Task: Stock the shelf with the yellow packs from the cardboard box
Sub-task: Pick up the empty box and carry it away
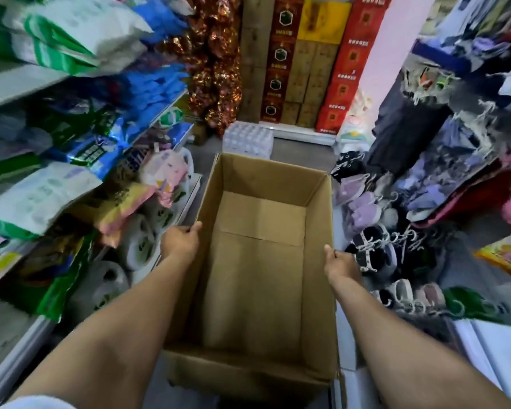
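Note:
An open cardboard box [257,261] fills the middle of the head view, and only its bare brown bottom shows inside. My left hand [180,242] grips the top edge of its left wall. My right hand [338,264] grips the top edge of its right wall. Yellow packs [121,202] with pink trim lie on the left shelf [18,81], at about the height of the box's far end. The picture is blurred by motion.
The left shelves hold white, green and blue bags, with white rolls [139,240] at the bottom. Shoes and slippers [375,243] and hanging clothes crowd the right side. A case of water bottles [248,140] and stacked red cartons [348,63] close the aisle's far end.

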The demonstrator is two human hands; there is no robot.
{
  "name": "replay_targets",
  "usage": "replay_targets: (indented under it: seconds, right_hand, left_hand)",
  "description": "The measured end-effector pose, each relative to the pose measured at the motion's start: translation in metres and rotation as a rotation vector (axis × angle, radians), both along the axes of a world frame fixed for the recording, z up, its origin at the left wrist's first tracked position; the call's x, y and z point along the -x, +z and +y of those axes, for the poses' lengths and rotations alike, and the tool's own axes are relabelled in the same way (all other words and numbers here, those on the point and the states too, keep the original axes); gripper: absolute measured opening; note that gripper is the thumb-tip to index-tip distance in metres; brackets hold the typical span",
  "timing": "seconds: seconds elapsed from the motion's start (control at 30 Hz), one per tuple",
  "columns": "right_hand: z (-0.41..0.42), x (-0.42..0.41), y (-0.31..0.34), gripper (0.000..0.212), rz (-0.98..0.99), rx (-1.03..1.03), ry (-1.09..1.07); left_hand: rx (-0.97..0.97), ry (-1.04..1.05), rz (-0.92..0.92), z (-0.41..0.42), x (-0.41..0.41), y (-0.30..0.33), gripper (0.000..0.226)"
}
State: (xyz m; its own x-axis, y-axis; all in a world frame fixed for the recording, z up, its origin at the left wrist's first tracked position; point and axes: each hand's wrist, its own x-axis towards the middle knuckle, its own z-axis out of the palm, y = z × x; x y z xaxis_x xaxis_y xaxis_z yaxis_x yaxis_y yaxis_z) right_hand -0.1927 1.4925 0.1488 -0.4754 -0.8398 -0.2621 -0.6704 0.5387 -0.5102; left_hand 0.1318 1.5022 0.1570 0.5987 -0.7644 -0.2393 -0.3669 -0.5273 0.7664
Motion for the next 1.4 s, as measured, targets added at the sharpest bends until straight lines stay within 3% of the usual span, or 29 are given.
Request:
replay_targets:
  seconds: [0.3,0.57,0.7,0.87,1.13,1.4]
  right_hand:
    - [-0.280,0.007,0.024,0.047,-0.046,-0.001,0.053]
    - [-0.505,-0.035,0.022,0.047,-0.057,-0.046,0.178]
    - [-0.617,-0.062,-0.001,0.046,-0.085,-0.032,0.109]
    - [-0.760,-0.083,0.008,0.049,0.012,-0.015,0.078]
    - [-0.956,-0.098,-0.010,0.048,-0.048,-0.037,-0.035]
    - [-1.168,-0.121,-0.053,0.052,-0.085,-0.119,0.061]
  left_hand:
    - [0.007,-0.116,-0.145,-0.257,0.004,0.023,0.042]
    - [0.008,-0.038,-0.230,-0.468,-0.034,0.009,0.046]
    - [-0.040,-0.094,-0.215,-0.595,-0.067,-0.005,0.038]
    - [-0.107,-0.076,-0.176,-0.752,-0.083,0.015,0.049]
    - [-0.068,-0.104,-0.124,-0.962,-0.097,0.010,0.042]
    - [-0.145,0.016,-0.160,-1.148,-0.122,-0.026,0.043]
